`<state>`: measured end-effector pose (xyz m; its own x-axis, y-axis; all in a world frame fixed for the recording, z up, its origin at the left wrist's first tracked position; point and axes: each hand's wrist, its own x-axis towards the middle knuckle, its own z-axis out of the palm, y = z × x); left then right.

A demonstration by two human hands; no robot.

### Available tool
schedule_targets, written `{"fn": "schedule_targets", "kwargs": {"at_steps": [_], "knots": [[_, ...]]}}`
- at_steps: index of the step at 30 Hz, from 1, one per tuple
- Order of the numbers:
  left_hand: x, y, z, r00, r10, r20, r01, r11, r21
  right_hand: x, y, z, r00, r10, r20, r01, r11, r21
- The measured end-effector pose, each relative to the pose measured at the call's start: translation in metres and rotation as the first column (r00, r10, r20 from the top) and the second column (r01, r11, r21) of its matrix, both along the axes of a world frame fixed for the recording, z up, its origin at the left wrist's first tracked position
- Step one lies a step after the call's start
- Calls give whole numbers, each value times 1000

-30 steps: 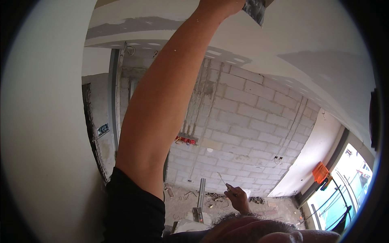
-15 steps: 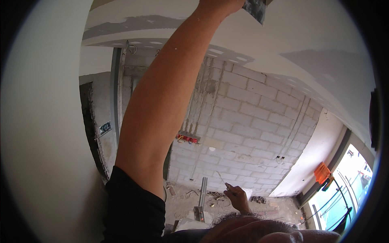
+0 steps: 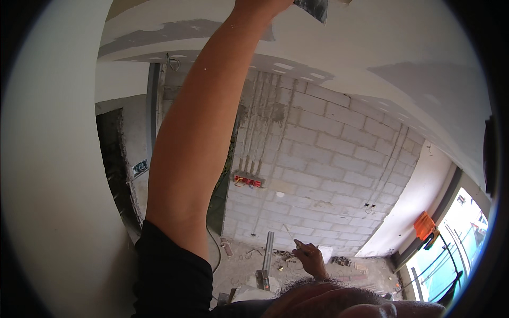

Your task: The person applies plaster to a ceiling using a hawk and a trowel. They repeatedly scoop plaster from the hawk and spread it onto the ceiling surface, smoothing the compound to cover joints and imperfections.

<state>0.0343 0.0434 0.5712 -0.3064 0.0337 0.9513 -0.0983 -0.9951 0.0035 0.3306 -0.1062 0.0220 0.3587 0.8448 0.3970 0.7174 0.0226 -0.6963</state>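
My left arm, in a black sleeve point(image 3: 169, 270), reaches up to the ceiling point(image 3: 360, 37). At the top edge my left hand point(image 3: 262, 7), partly cut off, is closed round a putty knife. The dark, broad blade of the putty knife point(image 3: 314, 9) is against or close to the pale ceiling surface; its handle is hidden. Low in the middle, my right hand point(image 3: 313, 261) is closed on a slim tool point(image 3: 288, 231), seen nearly edge-on, with a thin pale blade pointing up and left. The right forearm is hidden.
A smooth pale wall point(image 3: 47, 159) stands close on my left. Beyond are a bare block wall point(image 3: 323, 153) with a red electrical box point(image 3: 248, 180), an upright metal profile point(image 3: 269, 249), rubble on the floor point(image 3: 244, 259), and an orange cloth point(image 3: 424, 225) beside a bright opening point(image 3: 466, 238).
My left hand and the putty knife have moved left along the ceiling. The view has shifted slightly. My right hand stays in nearly the same place with its slim tool.
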Motion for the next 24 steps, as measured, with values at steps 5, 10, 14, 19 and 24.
{"fn": "schedule_targets", "kwargs": {"at_steps": [5,10,14,19,24], "knots": [[-10,13,1,998,-55,31,53,997,51,-1,4,7,1000,8,2,-7,1000,-27],[-16,23,-10,992,-100,-73,104,993,60,5,8,-8,1000,-17,-21,16,999,-33],[-31,29,-6,993,-114,-39,114,993,-6,4,8,-2,1000,7,10,-6,998,-56],[-44,37,-10,984,-180,10,180,981,-76,4,11,1,998,21,56,-17,997,-71],[-53,42,-12,967,-253,-9,251,964,-86,6,15,-4,998,19,54,-15,997,-73]]}}
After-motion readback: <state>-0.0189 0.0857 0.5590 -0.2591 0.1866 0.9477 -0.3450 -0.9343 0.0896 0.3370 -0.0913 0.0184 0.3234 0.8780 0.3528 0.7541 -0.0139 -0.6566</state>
